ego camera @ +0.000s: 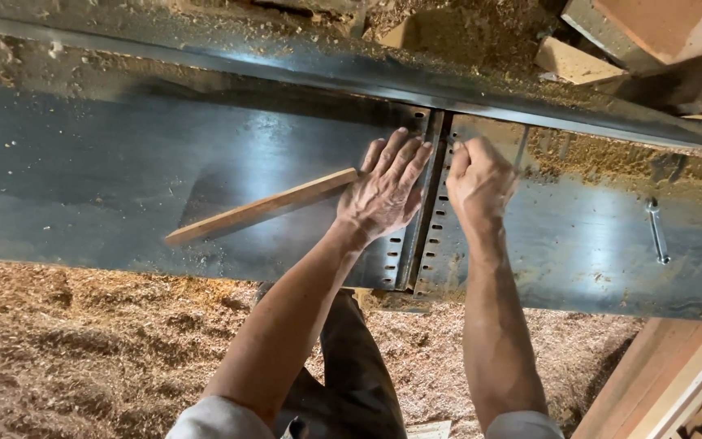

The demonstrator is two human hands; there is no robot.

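Head view: left hand (383,191) on wooden strip (262,208)

left hand (385,191) flat on wood strip (262,208), strip running left across machine table (107,162); right hand (478,177) just right, beyond cutter slot (428,203).

I count my two hands on the steel: my left hand (383,191) and my right hand (478,180), both mid-frame. One wooden strip (262,207) lies left of centre. One wrench (656,231) sits at right. Two steel tables (123,162) meet at one slotted gap (426,211).
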